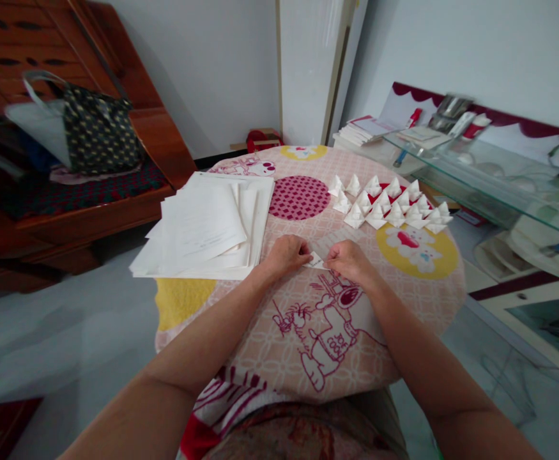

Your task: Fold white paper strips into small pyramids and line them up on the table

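A small folded piece of white paper [315,260] lies between my two hands, low over the cloth-covered table [279,306]. My left hand [289,253] pinches its left side, and my right hand [349,260] has closed fingers on its right side. Dark print shows on the paper; parts of it are hidden behind the fingertips. Beyond my right hand stand several folded paper boats [395,207], grouped in rows. To the left of my left hand rests a stack of white paper sheets [202,223], loosely piled, some with faint print.
A wooden bench [157,144] at the left holds a dark patterned bag [99,131]. On the right, a glass shelf [480,176] stands close to the table, with papers [363,130] and small containers [451,108] around it. A white column [305,70] rises behind the table.
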`<action>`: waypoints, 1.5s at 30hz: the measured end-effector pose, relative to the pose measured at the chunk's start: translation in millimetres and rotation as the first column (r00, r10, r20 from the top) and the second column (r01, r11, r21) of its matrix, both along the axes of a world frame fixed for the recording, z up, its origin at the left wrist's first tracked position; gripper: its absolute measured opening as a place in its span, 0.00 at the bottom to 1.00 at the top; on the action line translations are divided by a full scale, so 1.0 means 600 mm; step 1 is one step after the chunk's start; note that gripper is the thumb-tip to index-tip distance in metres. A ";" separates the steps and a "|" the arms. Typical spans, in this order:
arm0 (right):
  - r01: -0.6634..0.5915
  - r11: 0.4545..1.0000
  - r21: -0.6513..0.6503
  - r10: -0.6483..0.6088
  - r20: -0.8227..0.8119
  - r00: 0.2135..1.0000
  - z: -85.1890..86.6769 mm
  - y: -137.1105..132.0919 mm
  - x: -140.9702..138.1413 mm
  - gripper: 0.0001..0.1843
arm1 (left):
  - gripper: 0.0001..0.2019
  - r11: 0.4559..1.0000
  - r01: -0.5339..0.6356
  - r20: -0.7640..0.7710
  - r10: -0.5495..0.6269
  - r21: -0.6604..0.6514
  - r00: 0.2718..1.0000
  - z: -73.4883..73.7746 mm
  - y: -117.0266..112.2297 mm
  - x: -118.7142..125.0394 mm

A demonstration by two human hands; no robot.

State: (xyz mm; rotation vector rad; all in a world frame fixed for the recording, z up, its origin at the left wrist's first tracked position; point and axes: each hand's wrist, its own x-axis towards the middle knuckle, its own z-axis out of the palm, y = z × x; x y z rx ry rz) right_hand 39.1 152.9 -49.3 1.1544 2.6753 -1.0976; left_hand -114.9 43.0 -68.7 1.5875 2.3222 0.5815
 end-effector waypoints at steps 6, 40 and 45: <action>-0.007 0.999 0.035 0.010 -0.089 0.996 -0.014 -0.001 -0.005 0.04 | 0.08 1.000 -0.003 0.017 0.003 0.004 1.000 -0.003 0.003 -0.003; -0.058 0.991 -0.121 0.037 -0.171 0.985 -0.002 -0.019 -0.015 0.05 | 0.07 0.999 0.005 0.055 -0.007 0.046 0.998 -0.003 0.002 -0.006; -0.068 0.997 -0.041 0.062 -0.135 0.989 -0.018 -0.022 -0.034 0.04 | 0.06 0.998 0.012 0.201 -0.025 0.066 0.979 -0.006 -0.001 -0.021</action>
